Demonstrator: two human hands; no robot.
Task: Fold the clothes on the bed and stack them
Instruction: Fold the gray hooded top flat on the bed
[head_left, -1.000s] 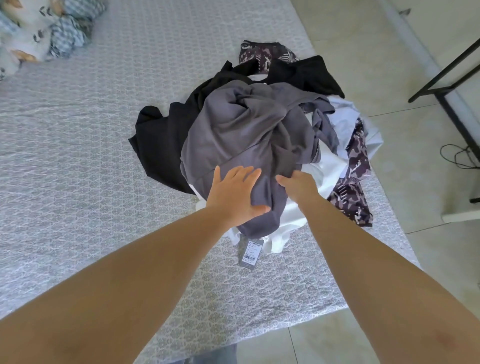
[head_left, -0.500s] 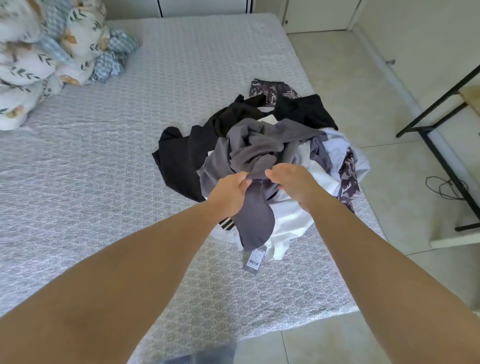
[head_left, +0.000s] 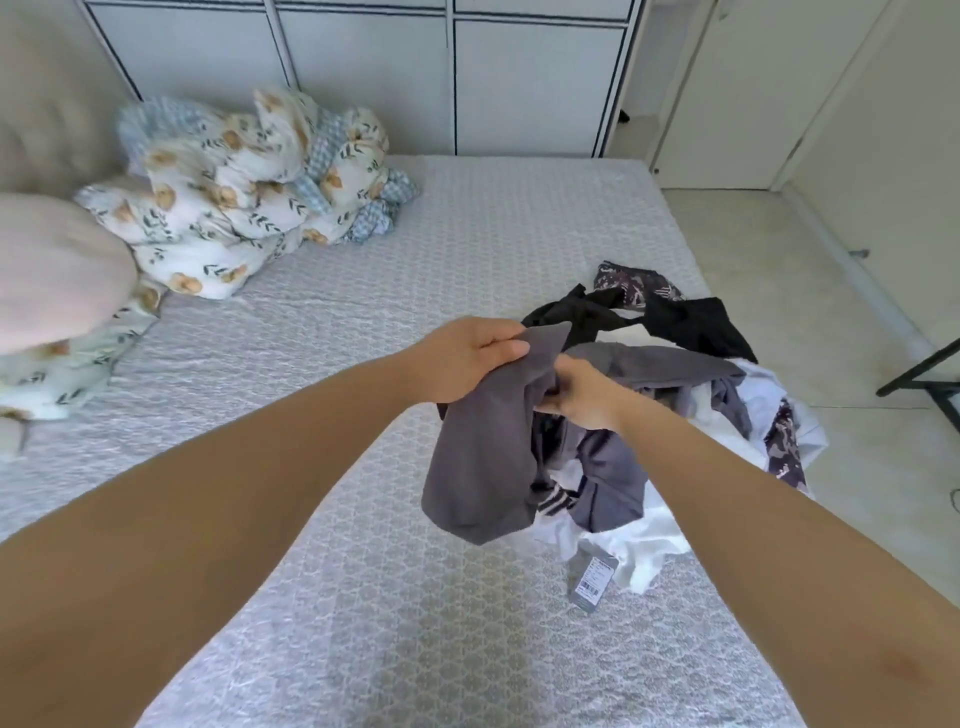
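Both hands hold the grey shirt (head_left: 483, 457) bunched above the bed (head_left: 363, 597): the left hand (head_left: 467, 358) has its grip clamped on an upper edge, the right hand (head_left: 582, 395) pinches cloth just beside it. The shirt's far end trails into the clothes pile (head_left: 691, 415) beyond the right grip. Lifting may drag tangled pieces along, likely off the bed edge.
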